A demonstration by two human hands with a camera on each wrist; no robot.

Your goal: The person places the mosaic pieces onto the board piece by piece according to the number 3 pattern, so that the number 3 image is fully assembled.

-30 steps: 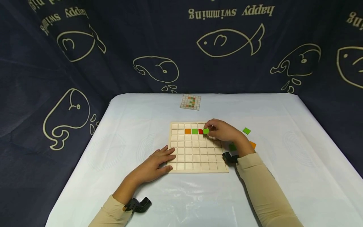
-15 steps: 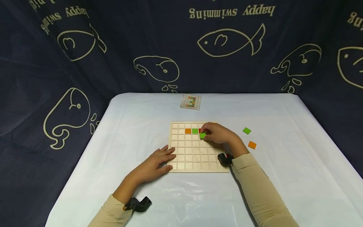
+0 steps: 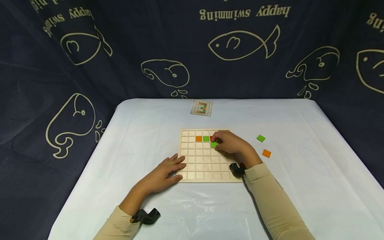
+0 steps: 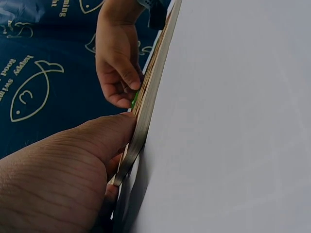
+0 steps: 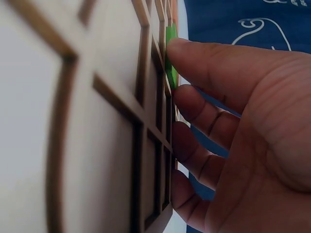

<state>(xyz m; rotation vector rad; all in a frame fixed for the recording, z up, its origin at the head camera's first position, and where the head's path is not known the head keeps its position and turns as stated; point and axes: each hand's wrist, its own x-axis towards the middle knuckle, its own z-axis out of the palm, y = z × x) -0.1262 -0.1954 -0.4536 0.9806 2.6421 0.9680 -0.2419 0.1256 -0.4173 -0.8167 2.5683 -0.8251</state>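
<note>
A wooden grid board [image 3: 207,167] lies on the white table. Orange [image 3: 199,138] and green tiles [image 3: 206,138] sit in one of its upper rows, beside a red tile [image 3: 211,138] partly covered by fingers. My right hand [image 3: 229,141] pinches another green tile [image 3: 214,145] at the cell just below the red one; in the right wrist view the thumb is against that green tile [image 5: 170,60], the other fingers bent near the grid. My left hand [image 3: 164,174] rests with spread fingers on the board's left edge; the left wrist view shows its thumb [image 4: 114,133] along the rim.
Right of the board lie a loose green tile [image 3: 261,138] and an orange tile [image 3: 266,153]. Something red shows beside the black right wrist camera [image 3: 237,170]. A small pattern card [image 3: 201,108] lies behind the board, before a dark blue fish-print cloth [image 3: 192,43].
My right hand has brought the green tile left and toward me, from beside the red tile to the cell below it, and lowered it there. The left hand stays put.
</note>
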